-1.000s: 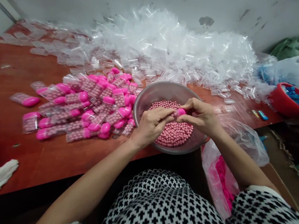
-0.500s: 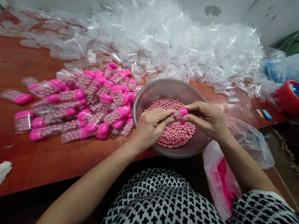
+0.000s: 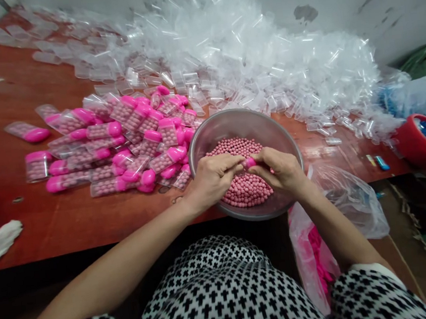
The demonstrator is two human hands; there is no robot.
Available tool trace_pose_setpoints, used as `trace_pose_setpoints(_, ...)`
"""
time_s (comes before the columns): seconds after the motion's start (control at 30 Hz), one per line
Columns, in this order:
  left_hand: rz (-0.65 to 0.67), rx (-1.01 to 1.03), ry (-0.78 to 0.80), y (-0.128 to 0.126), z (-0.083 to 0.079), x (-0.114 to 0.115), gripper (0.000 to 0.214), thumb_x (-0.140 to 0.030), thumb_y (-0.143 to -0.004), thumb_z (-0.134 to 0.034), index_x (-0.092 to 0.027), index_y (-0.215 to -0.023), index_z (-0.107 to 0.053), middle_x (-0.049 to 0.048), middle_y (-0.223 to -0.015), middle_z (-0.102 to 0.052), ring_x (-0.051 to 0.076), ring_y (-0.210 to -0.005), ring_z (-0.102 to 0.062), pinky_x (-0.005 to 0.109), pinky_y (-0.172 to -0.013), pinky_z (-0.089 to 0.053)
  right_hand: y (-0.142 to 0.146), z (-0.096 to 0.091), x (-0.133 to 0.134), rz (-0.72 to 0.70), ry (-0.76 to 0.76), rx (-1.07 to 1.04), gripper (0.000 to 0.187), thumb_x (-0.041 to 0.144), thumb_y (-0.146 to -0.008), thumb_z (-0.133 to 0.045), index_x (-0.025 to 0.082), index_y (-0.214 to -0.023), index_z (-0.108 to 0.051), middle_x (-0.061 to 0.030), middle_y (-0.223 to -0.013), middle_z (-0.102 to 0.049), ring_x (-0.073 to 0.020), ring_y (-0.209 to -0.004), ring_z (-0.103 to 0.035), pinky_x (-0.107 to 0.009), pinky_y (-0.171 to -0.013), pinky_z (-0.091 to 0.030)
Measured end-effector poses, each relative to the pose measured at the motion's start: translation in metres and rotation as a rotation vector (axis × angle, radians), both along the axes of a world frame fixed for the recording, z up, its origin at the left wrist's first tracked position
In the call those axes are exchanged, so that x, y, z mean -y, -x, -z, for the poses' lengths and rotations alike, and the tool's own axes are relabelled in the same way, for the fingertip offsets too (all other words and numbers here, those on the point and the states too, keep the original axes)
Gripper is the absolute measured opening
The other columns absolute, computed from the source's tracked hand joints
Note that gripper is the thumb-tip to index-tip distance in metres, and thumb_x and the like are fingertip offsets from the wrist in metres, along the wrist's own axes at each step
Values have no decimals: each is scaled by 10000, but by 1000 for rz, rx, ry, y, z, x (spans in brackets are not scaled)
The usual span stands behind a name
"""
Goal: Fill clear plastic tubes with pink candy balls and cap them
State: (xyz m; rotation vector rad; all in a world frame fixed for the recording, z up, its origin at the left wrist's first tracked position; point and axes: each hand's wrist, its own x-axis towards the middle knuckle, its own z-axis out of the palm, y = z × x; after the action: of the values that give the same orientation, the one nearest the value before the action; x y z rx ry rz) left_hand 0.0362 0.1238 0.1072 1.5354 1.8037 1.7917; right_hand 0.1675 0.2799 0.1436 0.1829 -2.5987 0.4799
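Over a grey metal bowl [image 3: 290, 133] of pink beads [image 3: 247, 191], my two hands meet at one small clear container. My left hand [image 3: 213, 180] is closed round the container's clear body, which its fingers mostly hide. My right hand [image 3: 280, 170] pinches the bright pink cap [image 3: 250, 162] at the container's right end. Whether the cap is fully seated I cannot tell. Left of the bowl lies a heap of bead-filled containers with pink caps [image 3: 103, 130].
A large pile of clear plastic containers [image 3: 263, 58] spreads along the back of the red-brown table [image 3: 72, 230]. A red tub [image 3: 417, 143] with blue pieces stands at right. Below hangs a plastic bag [image 3: 308, 266] with pink pieces. A white cloth [image 3: 1, 242] lies at left.
My right hand has shifted left, bringing the pink cap closer to my left fingers. Less of the clear body shows between the hands. The view has moved slightly.
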Motion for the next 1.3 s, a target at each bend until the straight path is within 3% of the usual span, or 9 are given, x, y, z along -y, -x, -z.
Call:
trace_pose_setpoints(0.17, 5, 294, 57, 7, 2, -8, 230, -336, -838, -695, -191, -985, -797, 65, -1010, -790, 223, -929, -721, 337, -866, -574, 16, -3, -4, 42, 286, -40, 109, 293, -895, -693, 197, -939, -717, -39, -865, -748, -153, -778, -682, -271, -748, -534)
trace_pose_setpoints(0.33, 96, 721, 18, 10, 3, -17, 443, -449, -722, -821, -166, -1059, -774, 91, -1005, -780, 223, -849, -724, 351, -753, -621, 0, 1, -9, 80, 980, 38, 468, 403, -679, -877, 252, -1095, -724, -39, -1138, -750, -197, -1011, -714, -344, -880, -589)
trace_pose_setpoints(0.47, 102, 684, -4, 9, 3, -17, 452, -466, -712, -834, -157, -1038, -780, 99, -972, -785, 231, -855, -730, 367, -778, -619, -13, 11, -13, 121, 1294, 39, 433, 418, -621, -907, 233, -973, -735, -21, -920, -767, -157, -757, -719, -309, -727, -613)
trace_pose_setpoints(0.57, 96, 515, -9, 9, 3, -15, 377, -441, -736, -813, -159, -986, -797, 101, -1011, -789, 251, -933, -731, 377, -874, -590, -10, 11, -16, 129, 1375, 9, 415, 457, -593, -917, 206, -865, -730, 3, -752, -718, -110, -619, -656, -245, -638, -584)
trace_pose_setpoints(0.63, 107, 425, -2, 8, 3, -14, 310, -415, -771, -776, -172, -962, -803, 94, -1016, -791, 252, -954, -729, 381, -908, -572, -4, 6, -16, 78, 1417, 95, 468, 497, -567, -917, 205, -884, -733, -11, -843, -727, -127, -720, -680, -254, -674, -600)
trace_pose_setpoints(0.73, 100, 323, -13, 8, 2, -12, 222, -358, -794, -746, -200, -937, -807, 81, -1017, -792, 244, -1000, -712, 389, -973, -532, 6, 1, -11, -27, 1478, 384, 536, 613, -629, -833, 202, -955, -729, -62, -992, -736, -209, -928, -706, -384, -786, -632)
trace_pose_setpoints(0.83, 86, 276, -36, 9, 1, -11, 170, -307, -797, -733, -213, -919, -805, 70, -993, -793, 228, -997, -703, 381, -980, -518, 12, 2, -3, -60, 1517, 570, 520, 657, -696, -752, 182, -904, -714, -83, -886, -742, -256, -956, -712, -461, -822, -624)
trace_pose_setpoints(1.13, 37, 273, -59, 8, 5, -11, 166, -292, -821, -702, -208, -924, -800, 72, -998, -790, 224, -997, -707, 371, -970, -533, 26, 14, 15, 87, 1726, 372, 344, 449, -635, -807, 183, -810, -678, -34, -722, -734, -230, -786, -727, -455, -820, -636)
trace_pose_setpoints(1.3, -30, 326, -8, 9, -1, -9, 232, -307, -817, -707, -183, -991, -796, 79, -1051, -787, 236, -1013, -716, 374, -981, -544, 31, 8, 19, 40, 1697, 507, 534, 678, -707, -727, 176, -872, -653, -67, -761, -728, -251, -862, -743, -429, -787, -652)
